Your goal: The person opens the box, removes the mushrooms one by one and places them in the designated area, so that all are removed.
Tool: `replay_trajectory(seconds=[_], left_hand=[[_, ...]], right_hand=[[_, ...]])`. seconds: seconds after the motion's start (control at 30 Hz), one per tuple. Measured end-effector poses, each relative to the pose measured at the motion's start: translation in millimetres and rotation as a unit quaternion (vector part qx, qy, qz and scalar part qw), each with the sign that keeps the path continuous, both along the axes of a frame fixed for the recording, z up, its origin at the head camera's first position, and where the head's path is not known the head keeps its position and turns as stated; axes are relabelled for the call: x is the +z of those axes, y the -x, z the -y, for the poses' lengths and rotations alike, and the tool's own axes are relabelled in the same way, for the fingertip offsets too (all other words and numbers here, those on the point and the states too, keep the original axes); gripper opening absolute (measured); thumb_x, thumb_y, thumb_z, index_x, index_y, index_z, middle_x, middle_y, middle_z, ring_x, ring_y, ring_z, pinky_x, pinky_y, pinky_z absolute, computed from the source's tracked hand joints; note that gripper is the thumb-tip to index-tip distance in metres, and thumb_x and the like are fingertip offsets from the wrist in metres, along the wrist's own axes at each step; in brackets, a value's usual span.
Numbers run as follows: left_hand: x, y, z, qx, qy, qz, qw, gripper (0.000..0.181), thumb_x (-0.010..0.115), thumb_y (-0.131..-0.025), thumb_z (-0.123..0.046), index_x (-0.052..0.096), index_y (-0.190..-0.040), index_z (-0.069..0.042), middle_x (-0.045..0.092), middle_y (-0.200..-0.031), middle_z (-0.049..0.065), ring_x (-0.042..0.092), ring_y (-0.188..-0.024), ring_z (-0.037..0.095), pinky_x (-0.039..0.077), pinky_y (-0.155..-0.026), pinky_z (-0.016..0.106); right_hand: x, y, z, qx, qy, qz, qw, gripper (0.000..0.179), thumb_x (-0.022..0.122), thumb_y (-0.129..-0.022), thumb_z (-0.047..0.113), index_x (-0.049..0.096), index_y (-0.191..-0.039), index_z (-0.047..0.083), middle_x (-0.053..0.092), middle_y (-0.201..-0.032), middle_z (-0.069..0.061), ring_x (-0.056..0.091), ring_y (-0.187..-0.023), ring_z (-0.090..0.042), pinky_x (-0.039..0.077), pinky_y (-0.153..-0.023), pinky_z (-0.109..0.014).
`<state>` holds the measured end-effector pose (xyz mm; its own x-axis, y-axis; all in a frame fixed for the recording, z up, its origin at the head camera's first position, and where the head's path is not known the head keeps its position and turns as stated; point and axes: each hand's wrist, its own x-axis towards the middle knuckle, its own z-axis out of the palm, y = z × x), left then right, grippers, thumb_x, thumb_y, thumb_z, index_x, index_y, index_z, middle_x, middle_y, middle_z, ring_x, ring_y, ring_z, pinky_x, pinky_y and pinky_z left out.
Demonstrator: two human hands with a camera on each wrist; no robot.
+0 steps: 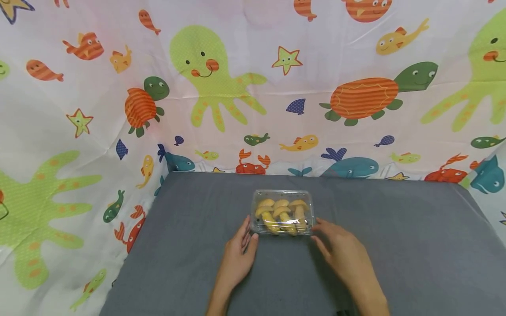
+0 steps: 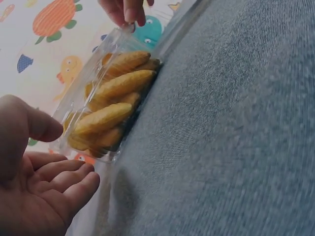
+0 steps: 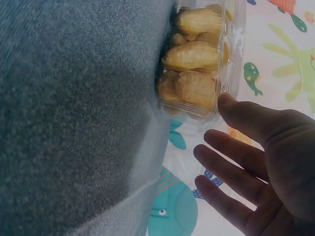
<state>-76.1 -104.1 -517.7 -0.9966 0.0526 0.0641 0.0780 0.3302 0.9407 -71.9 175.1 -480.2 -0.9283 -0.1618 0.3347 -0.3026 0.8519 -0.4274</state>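
At the left side hangs a white cloth (image 1: 84, 158) printed with sea animals, and it continues behind the grey desk (image 1: 178, 245). Next comes the left hand (image 1: 238, 259). Its fingers are loosely extended beside the left end of the box, with the thumb apart from them, and they are not curled round anything. Whether a fingertip touches the plastic, I cannot tell.

In the middle, between the two hands, the transparent box (image 1: 282, 192) lies flat on the desk, nearer to its back edge. Inside it are yellow mushrooms (image 1: 299, 214), placed in a row. I judge that the box is light, made of thin plastic which is smooth, a little slippery, and can bend or crack under a strong squeeze. The mushrooms may slide inside if it tilts. The two short ends, held low and evenly, seem the best places to take hold.

On the right, the right hand (image 1: 343, 250) is at the other short end. Its fingers are rather straight and spread, and the thumb tip meets the corner of the box; a firm grip is not visible.
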Motion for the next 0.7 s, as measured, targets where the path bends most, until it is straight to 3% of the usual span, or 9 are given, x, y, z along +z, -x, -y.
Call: replay_trajectory(seconds=[0.2, 0.43, 0.7], left_hand=[[-5.4, 5.3, -3.8, 0.022, -0.056, -0.001, 0.9982, 0.052, 0.061, -0.109, -0.013, 0.048, -0.158, -0.006, 0.054, -0.155, 0.019, 0.055, -0.141, 0.032, 0.048, -0.109, 0.041], [-6.2, 7.9, -6.4, 0.036, -0.061, 0.000, 0.9975, 0.049, 0.062, -0.108, -0.013, 0.052, -0.156, -0.009, 0.058, -0.151, 0.022, 0.059, -0.137, 0.032, 0.051, -0.107, 0.045], [-7.9, 11.7, -8.3, 0.053, -0.073, 0.015, 0.9958, 0.048, 0.062, -0.108, -0.014, 0.053, -0.155, -0.010, 0.056, -0.154, 0.018, 0.055, -0.141, 0.032, 0.047, -0.111, 0.045]], right_hand=[[-2.5, 1.3, 3.6, -0.007, 0.005, -0.021, 0.9998, 0.021, 0.090, -0.086, 0.021, 0.079, -0.104, 0.017, 0.072, -0.136, -0.011, 0.073, -0.113, -0.038, 0.059, -0.087, -0.057], [-4.2, 4.0, 5.2, -0.020, 0.007, -0.008, 0.9997, 0.018, 0.089, -0.088, 0.025, 0.075, -0.098, 0.022, 0.069, -0.142, -0.008, 0.073, -0.113, -0.037, 0.059, -0.082, -0.059], [-6.1, 6.6, 4.3, -0.001, 0.009, -0.012, 0.9999, 0.015, 0.087, -0.090, 0.025, 0.074, -0.097, 0.025, 0.067, -0.145, -0.004, 0.077, -0.101, -0.037, 0.059, -0.070, -0.057]])
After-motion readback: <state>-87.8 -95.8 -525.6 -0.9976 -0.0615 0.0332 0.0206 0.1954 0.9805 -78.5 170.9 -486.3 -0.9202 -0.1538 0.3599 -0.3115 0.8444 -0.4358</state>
